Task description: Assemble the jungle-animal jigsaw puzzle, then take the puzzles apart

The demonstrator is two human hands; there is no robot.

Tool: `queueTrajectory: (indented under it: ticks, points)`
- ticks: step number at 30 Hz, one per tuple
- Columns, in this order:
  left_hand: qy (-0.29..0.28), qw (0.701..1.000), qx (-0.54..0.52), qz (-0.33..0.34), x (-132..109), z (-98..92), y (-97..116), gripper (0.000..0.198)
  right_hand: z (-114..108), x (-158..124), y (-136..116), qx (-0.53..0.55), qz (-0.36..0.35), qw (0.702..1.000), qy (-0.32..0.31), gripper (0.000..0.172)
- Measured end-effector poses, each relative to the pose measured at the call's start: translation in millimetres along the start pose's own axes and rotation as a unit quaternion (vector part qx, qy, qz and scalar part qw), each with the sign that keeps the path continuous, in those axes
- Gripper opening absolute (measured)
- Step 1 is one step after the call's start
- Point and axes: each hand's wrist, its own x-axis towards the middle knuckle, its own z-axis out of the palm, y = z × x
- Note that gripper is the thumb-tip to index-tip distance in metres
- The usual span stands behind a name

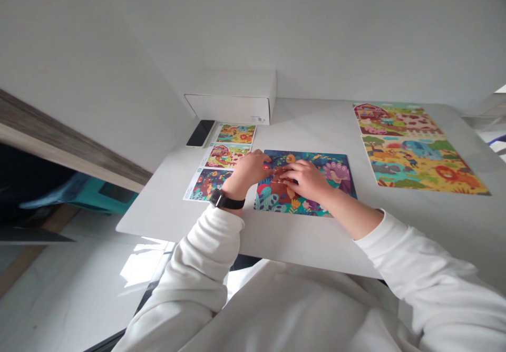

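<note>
A dark, colourful jigsaw puzzle (312, 207) with a forest picture, a purple peacock at its right side, lies flat before me. My left hand (253, 168), with a black watch (221, 199) on its wrist, rests at the puzzle's upper left edge, thumb and index finger apart. My right hand (306, 179) reaches in from the right. Its curled fingertips are on a brown puzzle piece (279, 177) left of the middle. Thin pale lines show around that piece, so it looks not quite flush. My fingers partly hide it.
Left of the puzzle lies a sheet with small reference pictures (227, 155), a phone (201, 133) beside it. A white box (229, 108) stands against the wall. Two bright animal puzzles (421, 149) lie at the right of the white table (276, 241). A teal stool (103, 196) is on the floor.
</note>
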Motion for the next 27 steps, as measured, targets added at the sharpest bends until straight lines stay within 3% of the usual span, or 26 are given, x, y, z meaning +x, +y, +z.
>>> queueTrajectory:
  ticks: [7,20,27]
  points:
    - [0.001,1.0,0.007,-0.01,-2,-1.7,6,0.039,-9,-3,1,-0.021,0.019,0.999,0.019,0.022]
    - [0.009,1.0,-0.006,-0.013,-1,3.1,6,0.039,-11,-2,-5,-0.047,0.008,0.997,-0.054,0.025]
    - [0.016,1.0,-0.019,0.017,-2,-2.1,4,0.043,-16,-6,-10,-0.04,0.004,0.998,-0.041,0.024]
